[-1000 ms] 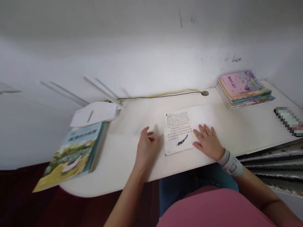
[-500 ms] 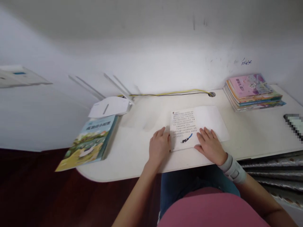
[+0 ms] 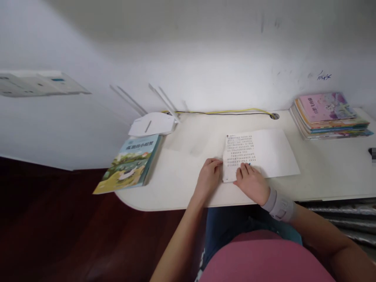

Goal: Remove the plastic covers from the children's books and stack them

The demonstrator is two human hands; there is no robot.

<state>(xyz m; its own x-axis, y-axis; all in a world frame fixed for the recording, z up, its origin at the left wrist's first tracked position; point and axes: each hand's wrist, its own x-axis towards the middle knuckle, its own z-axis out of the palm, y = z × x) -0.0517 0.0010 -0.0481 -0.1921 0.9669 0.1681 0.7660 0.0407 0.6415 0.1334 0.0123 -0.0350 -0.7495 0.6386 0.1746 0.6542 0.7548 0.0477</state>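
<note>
Two hands sit close together at the near edge of the white desk (image 3: 176, 192) on my feed. The left hand (image 3: 209, 177) rests with its fingers curled against the left edge of the open booklet (image 3: 264, 156), touching it. I cannot tell whether it pinches the page or only steadies it. The right hand (image 3: 251, 182), with a grey wrist brace (image 3: 278, 204) behind it, lies palm down on the lower part of the printed page, likely to keep it flat. A speck of blue shows at its fingertips, too small to name, so I cannot tell whether it grips anything. Left of the left hand, a green picture book (image 3: 131, 164) juts partly over the desk's edge. Beyond it sits a white router (image 3: 151, 124), its antennas slanting toward the wall. Beyond both hands a yellow cable (image 3: 226, 112) runs along the wall into a grommet hole (image 3: 274, 116), probably to keep it off the working surface. Far to the right of the right hand lies a stack of books (image 3: 329, 115).
</note>
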